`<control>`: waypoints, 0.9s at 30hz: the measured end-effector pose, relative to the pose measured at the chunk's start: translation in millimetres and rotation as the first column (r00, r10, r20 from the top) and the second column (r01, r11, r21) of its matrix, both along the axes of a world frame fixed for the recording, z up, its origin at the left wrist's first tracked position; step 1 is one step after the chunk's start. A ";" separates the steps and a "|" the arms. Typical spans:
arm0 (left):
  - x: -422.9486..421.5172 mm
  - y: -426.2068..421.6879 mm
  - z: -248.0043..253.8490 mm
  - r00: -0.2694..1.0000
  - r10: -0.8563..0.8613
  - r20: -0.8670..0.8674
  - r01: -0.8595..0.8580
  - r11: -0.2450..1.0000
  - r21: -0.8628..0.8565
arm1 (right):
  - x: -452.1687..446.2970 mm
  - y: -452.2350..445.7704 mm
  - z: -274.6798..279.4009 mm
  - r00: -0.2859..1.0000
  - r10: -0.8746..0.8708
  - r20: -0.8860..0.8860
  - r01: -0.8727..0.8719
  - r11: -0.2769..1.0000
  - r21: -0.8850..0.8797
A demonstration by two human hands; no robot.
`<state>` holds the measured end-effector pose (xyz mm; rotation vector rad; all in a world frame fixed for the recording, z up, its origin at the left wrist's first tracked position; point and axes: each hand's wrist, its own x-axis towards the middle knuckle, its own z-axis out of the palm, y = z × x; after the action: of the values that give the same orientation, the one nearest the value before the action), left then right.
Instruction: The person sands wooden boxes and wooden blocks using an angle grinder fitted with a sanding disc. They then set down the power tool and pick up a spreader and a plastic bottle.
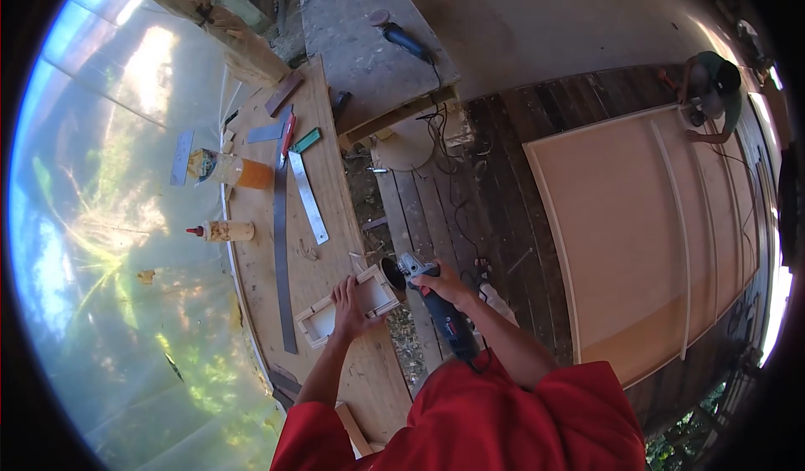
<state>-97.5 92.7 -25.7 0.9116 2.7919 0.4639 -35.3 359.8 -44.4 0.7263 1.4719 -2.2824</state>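
Observation:
My left hand (pixel 349 308) is closed around the side of a small rectangular wooden frame (pixel 319 325) near the bench's edge. Light wood strips form its sides, with a pale panel inside. My right hand (pixel 446 283) grips an angle grinder (pixel 451 327) by its body, just behind the metal head. The grinder's dark round disc (pixel 392 274) is at the frame's far right end; whether they touch I cannot tell. Beyond my left hand, a long dark metal strip (pixel 283 278) and a try square (pixel 308 196) with a green handle lie on the wooden workbench (pixel 334 244).
A glue bottle (pixel 228 231) and a jar of orange liquid (pixel 251 173) stand along the bench's left side. Another power tool (pixel 406 41) lies on the far table (pixel 360 85). To the right, a person (pixel 713 85) crouches at a large panel (pixel 616 219) with battens. Cords cross the plank floor.

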 end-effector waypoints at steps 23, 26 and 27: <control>24.1 53.3 19.7 0.810 -0.495 -0.316 0.401 0.859 -0.318 | 54.9 54.4 13.1 0.983 -0.173 0.070 0.175 0.984 -0.031; 24.7 56.2 16.9 0.788 -0.516 -0.337 0.410 0.847 -0.338 | 68.7 79.2 3.1 0.953 -0.298 0.058 0.299 0.954 -0.017; 26.2 57.0 19.4 0.775 -0.551 -0.310 0.449 0.825 -0.343 | 74.0 87.2 19.5 0.951 -0.300 0.075 0.301 0.954 0.002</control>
<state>-71.3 149.7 -6.3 1.7841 2.6541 -0.1824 38.7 447.0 -24.9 1.0876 1.3962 -2.4468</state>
